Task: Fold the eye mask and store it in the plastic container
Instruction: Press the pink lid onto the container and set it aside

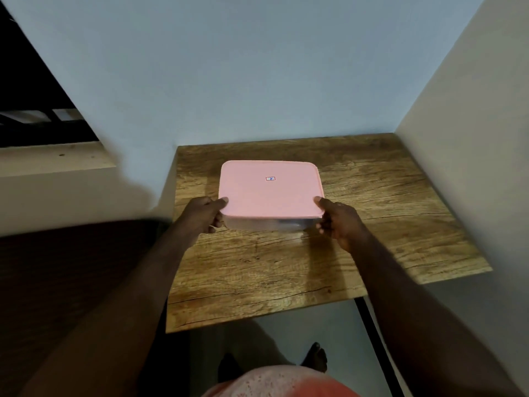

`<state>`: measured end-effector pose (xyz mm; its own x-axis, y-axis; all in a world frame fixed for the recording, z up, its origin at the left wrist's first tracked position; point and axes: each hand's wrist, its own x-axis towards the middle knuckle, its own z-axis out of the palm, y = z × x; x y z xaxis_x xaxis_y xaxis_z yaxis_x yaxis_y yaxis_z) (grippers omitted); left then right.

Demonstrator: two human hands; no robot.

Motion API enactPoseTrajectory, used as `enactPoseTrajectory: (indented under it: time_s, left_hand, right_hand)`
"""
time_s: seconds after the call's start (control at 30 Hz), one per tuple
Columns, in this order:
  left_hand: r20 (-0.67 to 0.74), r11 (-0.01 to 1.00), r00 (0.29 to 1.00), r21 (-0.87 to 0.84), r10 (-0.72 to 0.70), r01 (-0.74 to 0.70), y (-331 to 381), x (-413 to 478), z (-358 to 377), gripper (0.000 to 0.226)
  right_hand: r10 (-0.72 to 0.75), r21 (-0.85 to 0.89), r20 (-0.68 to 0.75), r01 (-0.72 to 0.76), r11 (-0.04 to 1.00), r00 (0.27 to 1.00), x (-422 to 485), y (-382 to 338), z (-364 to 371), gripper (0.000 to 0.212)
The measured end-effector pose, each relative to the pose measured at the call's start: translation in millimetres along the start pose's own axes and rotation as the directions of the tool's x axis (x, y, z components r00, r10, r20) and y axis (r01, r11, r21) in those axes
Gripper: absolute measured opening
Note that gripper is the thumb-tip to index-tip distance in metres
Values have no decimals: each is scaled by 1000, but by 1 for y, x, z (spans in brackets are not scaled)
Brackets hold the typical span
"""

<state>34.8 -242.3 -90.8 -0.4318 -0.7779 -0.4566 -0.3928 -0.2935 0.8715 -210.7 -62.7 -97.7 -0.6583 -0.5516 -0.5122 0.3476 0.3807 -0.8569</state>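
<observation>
Both hands grip container [266, 223] (lidded) on table [386, 224].

A plastic container [264, 223] with a clear body sat on the wooden bench [286, 267], toward the far edge, its pink lid [270, 190] closed on top. The left hand [204, 214] gripped the container's near left corner and the right hand [339, 220] its near right corner, thumbs resting on the lid. A small sticker [270, 178] marked the lid's far half.
</observation>
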Motion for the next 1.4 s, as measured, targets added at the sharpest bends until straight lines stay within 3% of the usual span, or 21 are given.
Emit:
enactPoseTrajectory:
  time_s: [0.1,0.2,0.3,0.53,0.8,1.0,1.1,1.23,1.3,1.4]
  left_hand:
    - [17,999,1000,-45,12,-11,-7,-10,12,25]
    - [91,999,996,-54,10,-5,-10,-23,26,26]
    - [112,993,994,-112,-13,26,-15,-39,48,27]
    - [-5,974,1000,-226,31,-31,-31,-59,84,32]
    - [-59,970,997,-236,47,-59,-33,-58,89,33]
    - [-57,963,998,-270,-27,11,-32,-52,84,29]
    - [-181,977,982,-213,-47,7,-32,-42,64,33]
    - [-220,995,975,-102,-20,-2,-25,-21,19,43]
    - [-179,999,984,-42,-3,-4,-16,-12,0,43]
    - [-10,999,1000,39,1,-1,-4,-7,-9,37]
  right_hand:
    - [-30,209,-201,73,975,979,-9,17,28,46]
    - [-12,292,-153,56,955,988,-31,29,57,34]
    - [-3,233,-82,22,972,997,-48,34,79,31]
    - [-59,42,59,57,997,996,-61,42,89,46]
    - [-111,46,98,107,993,989,-62,43,91,45]
    - [-87,-65,181,101,993,980,-50,40,86,47]
    - [-66,-110,258,97,989,964,-44,34,79,38]
    - [-32,-226,422,139,964,906,-32,22,60,32]
    - [1,-298,486,164,940,874,-27,14,52,33]
    - [25,-365,502,185,912,865,-18,2,41,35]
